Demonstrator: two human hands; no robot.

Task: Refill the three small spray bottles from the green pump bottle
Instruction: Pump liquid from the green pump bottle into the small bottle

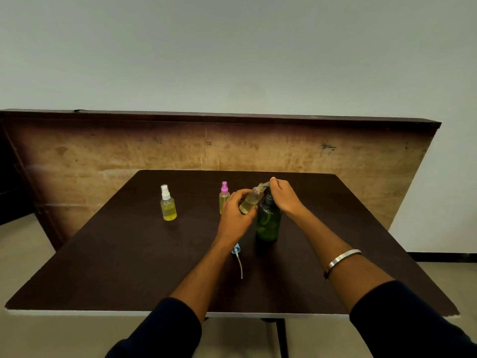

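A dark brown table (129, 254) fills the lower half of the view, with a worn wooden board (103, 151) standing on edge behind it against a pale wall. Both forearms reach in from dark sleeves; the right one wears a silver bangle (342, 258). Near the middle of the table stands the green pump bottle (268, 223), upright. The right hand (284, 196) sits over its top, fingers curled around the pump head, the spout barely visible. The left hand (236, 213) grips an uncapped spray bottle (251, 200), tilted so its open neck points up toward the pump spout; it holds some pale yellow liquid. Just behind the left hand stands the pink-capped spray bottle (224, 196), upright and partly hidden. Well to the left stands the white-capped spray bottle (167, 204), upright with yellow liquid in its lower part. Near the left wrist lies a blue spray cap (236, 249) on its side, its dip tube trailing toward the near edge.
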